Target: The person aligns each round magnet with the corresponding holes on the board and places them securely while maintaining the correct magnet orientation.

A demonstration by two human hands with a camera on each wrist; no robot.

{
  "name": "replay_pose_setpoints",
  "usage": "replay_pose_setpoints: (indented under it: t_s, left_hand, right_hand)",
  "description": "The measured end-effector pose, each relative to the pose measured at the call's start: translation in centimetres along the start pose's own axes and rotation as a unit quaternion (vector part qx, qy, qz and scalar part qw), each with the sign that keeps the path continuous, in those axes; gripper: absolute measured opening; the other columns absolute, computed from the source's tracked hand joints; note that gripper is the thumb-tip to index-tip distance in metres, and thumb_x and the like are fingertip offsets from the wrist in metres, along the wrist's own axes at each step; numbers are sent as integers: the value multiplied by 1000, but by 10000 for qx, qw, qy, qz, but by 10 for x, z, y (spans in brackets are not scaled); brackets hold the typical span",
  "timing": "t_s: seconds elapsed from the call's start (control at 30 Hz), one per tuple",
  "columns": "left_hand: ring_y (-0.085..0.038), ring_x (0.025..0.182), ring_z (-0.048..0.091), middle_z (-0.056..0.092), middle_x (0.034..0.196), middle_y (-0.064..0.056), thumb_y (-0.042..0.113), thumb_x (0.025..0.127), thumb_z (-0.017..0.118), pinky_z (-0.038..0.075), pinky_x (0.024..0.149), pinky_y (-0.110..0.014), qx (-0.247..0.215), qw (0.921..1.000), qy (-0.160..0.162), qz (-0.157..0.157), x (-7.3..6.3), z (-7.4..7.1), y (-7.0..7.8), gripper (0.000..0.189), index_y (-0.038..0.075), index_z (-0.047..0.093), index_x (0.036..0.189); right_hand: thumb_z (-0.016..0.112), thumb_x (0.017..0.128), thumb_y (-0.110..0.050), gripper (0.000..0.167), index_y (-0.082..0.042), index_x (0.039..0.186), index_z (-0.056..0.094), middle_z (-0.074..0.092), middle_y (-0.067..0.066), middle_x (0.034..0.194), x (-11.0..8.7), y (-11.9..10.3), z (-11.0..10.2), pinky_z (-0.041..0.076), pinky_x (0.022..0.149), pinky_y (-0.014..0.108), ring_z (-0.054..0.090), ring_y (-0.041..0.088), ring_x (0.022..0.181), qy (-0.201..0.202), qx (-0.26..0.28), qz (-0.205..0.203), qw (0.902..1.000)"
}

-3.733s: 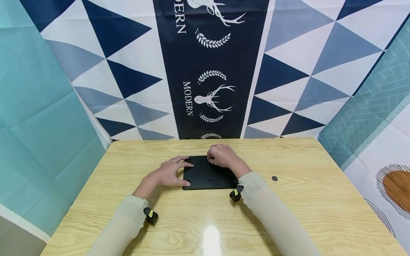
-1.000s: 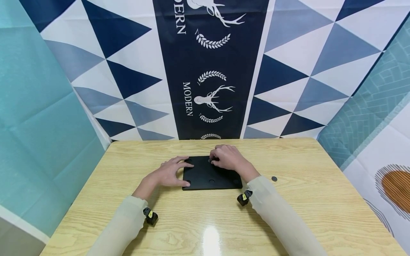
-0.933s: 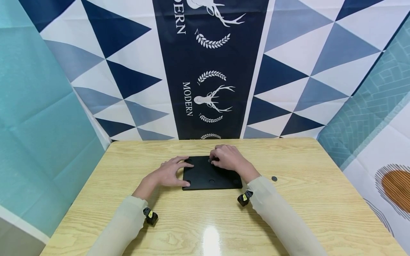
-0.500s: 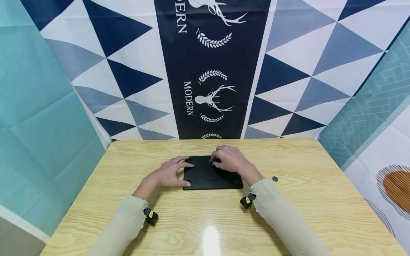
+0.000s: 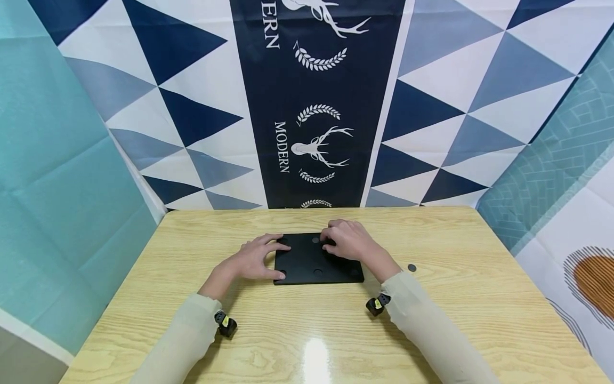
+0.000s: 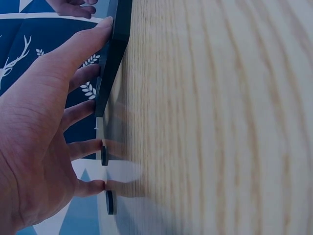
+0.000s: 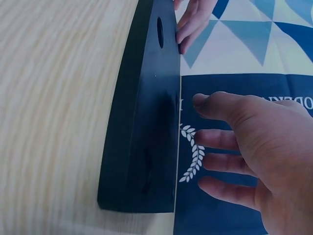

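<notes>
A flat black rectangular board [image 5: 302, 258] with several round recesses lies on the table. In its far middle recess sits a small dark grey disc [image 5: 315, 240]. My left hand [image 5: 253, 260] rests at the board's left end, its thumb and a finger on the top face and the fingers spread. In the left wrist view, a dark disc [image 6: 104, 154] and another dark disc [image 6: 110, 202] are beside the outer fingertips. My right hand [image 5: 349, 240] hovers over the board's far right part, just right of the disc, fingers loosely bent. The right wrist view shows nothing between its fingers [image 7: 220, 139].
Another dark disc [image 5: 412, 268] lies on the wooden table [image 5: 268, 330] to the right of the board. A patterned cloth [image 5: 316, 106] hangs behind the table's far edge.
My right hand has moved right, off the far middle recess, and the disc there has come into view. The left hand and the board have stayed put.
</notes>
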State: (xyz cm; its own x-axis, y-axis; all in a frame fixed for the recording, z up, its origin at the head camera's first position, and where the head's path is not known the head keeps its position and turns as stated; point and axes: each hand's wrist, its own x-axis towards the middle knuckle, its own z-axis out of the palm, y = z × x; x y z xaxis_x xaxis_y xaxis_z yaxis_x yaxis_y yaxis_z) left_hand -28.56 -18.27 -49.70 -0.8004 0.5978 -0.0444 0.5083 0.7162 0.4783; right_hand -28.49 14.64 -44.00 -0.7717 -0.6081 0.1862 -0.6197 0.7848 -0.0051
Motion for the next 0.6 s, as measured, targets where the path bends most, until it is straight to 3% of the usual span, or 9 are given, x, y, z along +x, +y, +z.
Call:
replay_pose_setpoints:
  t_s: [0.17, 0.27, 0.47, 0.6]
  left_hand:
    - [-55, 169, 33, 34, 186, -15, 60, 96, 84, 22, 127, -92, 101, 9997, -165, -133, -9, -14, 25, 78, 27, 61, 163]
    - [-53, 170, 31, 32, 186, -15, 56, 97, 84, 22, 129, -90, 126, 9995, -188, -201, -10, -15, 28, 78, 25, 60, 164]
    - [-51, 170, 33, 34, 186, -8, 82, 88, 80, 21, 126, -93, 49, 10000, 64, 54, 3, 5, -8, 87, 40, 61, 161]
    - [-55, 168, 34, 35, 185, -10, 81, 90, 78, 22, 123, -95, 80, 9999, 26, 123, 2, 3, -5, 86, 37, 61, 162]
  right_hand:
    - [87, 100, -30, 14, -22, 112, 87, 76, 2, 105, -5, 2, 0, 59, 67, 39, 74, 22, 86, -43, 13, -7, 10000]
    - [87, 100, -30, 14, -22, 112, 86, 76, 2, 105, -7, 3, 1, 59, 66, 39, 74, 22, 86, -70, 24, -5, 10000]
    - [87, 100, -31, 13, -23, 111, 87, 75, 1, 104, -14, 6, 3, 57, 63, 36, 73, 20, 83, -16, 45, 10, 10000]
    - [88, 100, -30, 12, -23, 110, 87, 75, 0, 102, -18, 8, 3, 55, 61, 34, 72, 19, 81, 79, 46, -18, 10000]
